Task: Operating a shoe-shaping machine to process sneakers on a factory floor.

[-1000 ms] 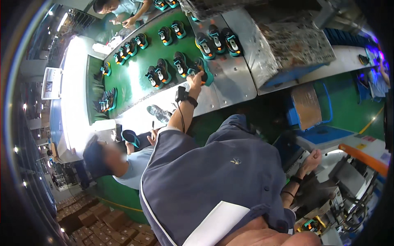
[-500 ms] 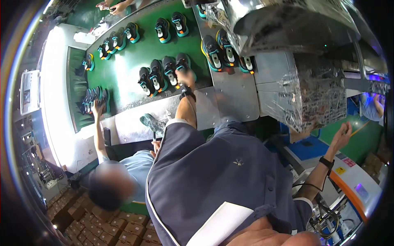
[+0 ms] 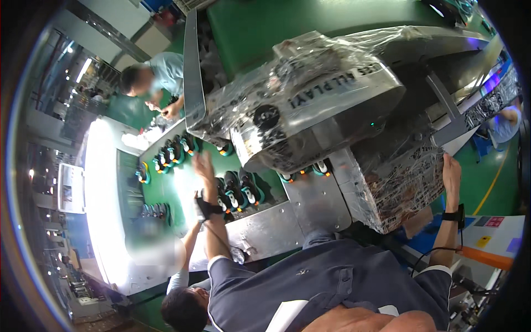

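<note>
My left hand (image 3: pixel 204 169) is raised over the green belt (image 3: pixel 272 185), fingers stretched out, slightly blurred, nothing visible in it. Just right of it, a row of black sneakers (image 3: pixel 233 191) with teal soles stands along the belt's near side. My right hand (image 3: pixel 452 172) is far to the right, against the edge of a plastic-wrapped machine housing (image 3: pixel 402 191). Its fingers look extended rather than wrapped round anything. More sneakers (image 3: pixel 172 150) stand at the belt's far side, and a few show under the wrapped hood (image 3: pixel 326 119).
A metal ledge (image 3: pixel 271 221) borders the belt in front of me. To my left a co-worker (image 3: pixel 185 307) reaches an arm up beside my left forearm. Another person (image 3: pixel 160 77) stands across the belt. A bright white lit frame (image 3: pixel 99 182) stands at the left.
My left hand has left the rightmost sneaker of the near row and moved left, with fingers stretched. My right hand has come up to the wrapped housing. The view has shifted.
</note>
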Available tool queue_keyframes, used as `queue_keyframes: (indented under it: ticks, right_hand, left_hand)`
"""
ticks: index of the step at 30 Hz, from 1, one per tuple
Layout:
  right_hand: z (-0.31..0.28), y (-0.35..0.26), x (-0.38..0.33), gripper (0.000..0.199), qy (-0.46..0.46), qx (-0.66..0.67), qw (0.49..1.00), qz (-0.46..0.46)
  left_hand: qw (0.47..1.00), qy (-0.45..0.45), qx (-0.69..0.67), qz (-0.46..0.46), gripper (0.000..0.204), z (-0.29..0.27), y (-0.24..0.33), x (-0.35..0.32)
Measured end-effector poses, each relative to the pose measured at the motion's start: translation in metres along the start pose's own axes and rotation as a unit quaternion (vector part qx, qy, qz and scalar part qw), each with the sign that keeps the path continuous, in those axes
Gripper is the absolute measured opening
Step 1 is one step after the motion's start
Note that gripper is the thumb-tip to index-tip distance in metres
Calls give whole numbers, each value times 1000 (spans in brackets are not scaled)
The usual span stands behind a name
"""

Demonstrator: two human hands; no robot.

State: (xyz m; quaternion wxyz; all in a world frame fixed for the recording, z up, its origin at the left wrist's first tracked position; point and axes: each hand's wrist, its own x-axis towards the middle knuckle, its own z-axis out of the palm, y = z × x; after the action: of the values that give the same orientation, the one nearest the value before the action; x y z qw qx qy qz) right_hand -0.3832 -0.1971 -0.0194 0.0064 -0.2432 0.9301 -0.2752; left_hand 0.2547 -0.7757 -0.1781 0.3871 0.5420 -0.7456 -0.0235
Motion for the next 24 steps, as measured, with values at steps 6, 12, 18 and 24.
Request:
queue_keyframes:
  ticks: [6,12,18,24]
  right_hand:
    - [-6,-3,-10,54,49,-6,999,16]
    - [-11,-30,-18,48,89,14,993,78]
    - [-20,-48,-10,40,61,48,993,87]
    - [-20,-42,-18,37,80,77,991,71]
  left_hand:
    - [945,-5,-269,187,39,-161,337,228]
    - [928,-112,25,353,79,-72,467,376]
    - [928,-81,61,358,87,3,486,432]
    - [926,-282,41,248,64,-22,539,372]
